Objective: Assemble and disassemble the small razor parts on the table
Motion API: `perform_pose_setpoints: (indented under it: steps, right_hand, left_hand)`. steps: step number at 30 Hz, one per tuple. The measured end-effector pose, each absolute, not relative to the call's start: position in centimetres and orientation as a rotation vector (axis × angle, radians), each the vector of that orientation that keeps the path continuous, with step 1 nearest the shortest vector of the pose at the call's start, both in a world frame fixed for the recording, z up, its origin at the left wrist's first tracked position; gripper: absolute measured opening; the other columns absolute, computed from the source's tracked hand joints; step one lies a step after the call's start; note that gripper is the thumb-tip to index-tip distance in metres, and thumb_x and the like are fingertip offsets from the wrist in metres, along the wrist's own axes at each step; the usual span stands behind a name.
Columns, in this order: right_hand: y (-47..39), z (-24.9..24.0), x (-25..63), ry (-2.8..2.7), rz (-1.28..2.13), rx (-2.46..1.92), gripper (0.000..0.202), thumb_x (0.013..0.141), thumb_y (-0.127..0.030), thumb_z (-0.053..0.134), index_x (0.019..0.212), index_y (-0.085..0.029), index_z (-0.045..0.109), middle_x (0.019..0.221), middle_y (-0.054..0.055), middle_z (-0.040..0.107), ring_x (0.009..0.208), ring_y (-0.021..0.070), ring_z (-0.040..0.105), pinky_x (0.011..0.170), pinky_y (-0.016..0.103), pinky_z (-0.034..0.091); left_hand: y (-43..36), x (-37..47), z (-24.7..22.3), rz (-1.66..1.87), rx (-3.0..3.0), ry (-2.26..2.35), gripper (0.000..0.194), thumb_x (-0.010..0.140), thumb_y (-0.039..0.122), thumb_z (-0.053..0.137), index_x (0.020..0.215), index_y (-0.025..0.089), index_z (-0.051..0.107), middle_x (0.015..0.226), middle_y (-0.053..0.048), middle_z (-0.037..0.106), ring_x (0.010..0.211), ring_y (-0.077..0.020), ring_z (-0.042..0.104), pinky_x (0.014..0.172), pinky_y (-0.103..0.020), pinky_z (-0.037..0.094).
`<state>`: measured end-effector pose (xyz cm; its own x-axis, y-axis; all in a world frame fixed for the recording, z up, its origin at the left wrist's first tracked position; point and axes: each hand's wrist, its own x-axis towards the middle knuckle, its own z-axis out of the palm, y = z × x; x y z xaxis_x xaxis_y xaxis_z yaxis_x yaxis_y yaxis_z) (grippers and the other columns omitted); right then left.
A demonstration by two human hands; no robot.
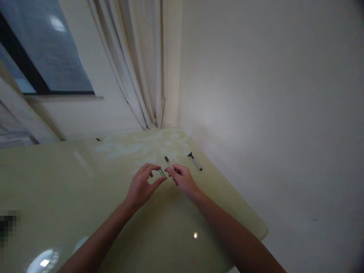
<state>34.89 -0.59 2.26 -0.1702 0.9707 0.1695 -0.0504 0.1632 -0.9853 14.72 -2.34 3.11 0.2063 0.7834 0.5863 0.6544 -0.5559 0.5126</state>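
Observation:
My left hand (143, 184) pinches a small, thin rectangular piece (162, 172) with green and dark stripes between thumb and fingertip; its exact kind is too small to make out. Close beside it, my right hand (182, 178) is closed on a slim stick with a dark tip (166, 159), which points up and away from me. Most of the stick is hidden by the fingers. Just right of my hands, a T-shaped razor handle (196, 162) with a black head and grey grip lies on the table.
A glossy pale-green table (113, 220) fills the lower view and ends at a rounded right corner. One small black piece (98, 139) lies near its far edge. Beyond stand a curtain (145, 76), a window (65, 49) and a bare wall (270, 113).

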Motion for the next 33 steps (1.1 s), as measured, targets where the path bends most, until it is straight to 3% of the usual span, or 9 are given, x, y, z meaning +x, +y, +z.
perform_pose_setpoints:
  steps: [3,7,12,16,19,23,30,33]
  right_hand:
    - [-2.1,2.7,34.0,-1.359,1.370,-0.967,0.044,0.086,-0.059,0.070,0.074,-0.018,0.062,0.055,-0.007,0.039,0.048,0.0082,0.030,0.045,0.024,0.020]
    - [-3.0,3.1,33.8,-1.291,1.391,-0.982,0.044,0.083,-0.057,0.072,0.070,-0.018,0.058,0.054,-0.007,0.039,0.048,0.0078,0.028,0.045,0.025,0.019]
    - [-3.1,3.2,33.9,-1.245,1.388,-1.014,0.033,0.078,-0.048,0.074,0.077,-0.018,0.060,0.055,-0.008,0.037,0.049,0.0079,0.025,0.046,0.024,0.017]
    - [-3.1,3.0,34.0,-1.204,1.522,-0.984,0.027,0.075,-0.041,0.073,0.078,-0.019,0.059,0.054,-0.009,0.039,0.047,0.0073,0.027,0.045,0.023,0.016]
    - [-3.2,2.8,33.8,-1.197,1.588,-0.947,0.027,0.074,-0.041,0.074,0.078,-0.018,0.060,0.055,-0.008,0.041,0.047,0.0072,0.029,0.044,0.023,0.017]
    - [-3.5,2.5,33.6,-1.255,1.571,-0.942,0.028,0.074,-0.042,0.076,0.080,-0.017,0.065,0.056,-0.007,0.043,0.047,0.0075,0.031,0.045,0.023,0.019]
    - [-3.2,2.4,33.6,-1.241,1.575,-0.890,0.038,0.078,-0.054,0.078,0.085,-0.017,0.069,0.058,-0.007,0.041,0.048,0.0075,0.029,0.046,0.023,0.019]
    - [-3.0,2.7,33.9,-1.242,1.510,-0.909,0.045,0.087,-0.061,0.068,0.088,-0.017,0.072,0.063,-0.005,0.044,0.050,0.0083,0.030,0.047,0.024,0.020]
  left_hand:
    - [-3.3,15.1,4.1,1.332,2.365,1.329,0.033,0.090,0.044,0.074,0.113,0.023,0.066,0.102,-0.005,0.068,0.078,-0.0166,0.061,0.075,-0.032,0.054]
    - [-3.8,15.8,4.6,1.331,2.409,1.275,0.032,0.091,0.041,0.074,0.115,0.023,0.064,0.107,-0.006,0.068,0.088,-0.0186,0.064,0.079,-0.033,0.055]
    - [-4.6,15.5,5.1,1.178,2.394,1.209,0.031,0.091,0.038,0.073,0.117,0.024,0.063,0.106,-0.004,0.066,0.085,-0.0170,0.062,0.077,-0.032,0.053]
    - [-4.8,15.0,5.7,0.960,2.364,1.131,0.011,0.096,0.032,0.068,0.105,0.025,0.067,0.099,-0.001,0.066,0.081,-0.0155,0.061,0.075,-0.030,0.052]
    - [-4.6,14.9,5.8,0.882,2.326,1.136,0.011,0.093,0.033,0.070,0.095,0.023,0.067,0.093,-0.001,0.066,0.080,-0.0161,0.061,0.072,-0.030,0.052]
    - [-4.6,15.1,5.6,0.922,2.259,1.137,0.024,0.093,0.033,0.068,0.115,0.026,0.064,0.102,-0.002,0.065,0.077,-0.0153,0.061,0.070,-0.030,0.054]
    - [-4.3,14.6,5.3,0.982,2.306,1.102,0.031,0.096,0.031,0.063,0.127,0.028,0.063,0.116,-0.005,0.063,0.080,-0.0147,0.063,0.077,-0.031,0.057]
    - [-4.1,14.2,5.3,1.009,2.318,1.132,0.034,0.099,0.033,0.058,0.133,0.027,0.058,0.119,-0.007,0.062,0.081,-0.0151,0.064,0.080,-0.033,0.058]
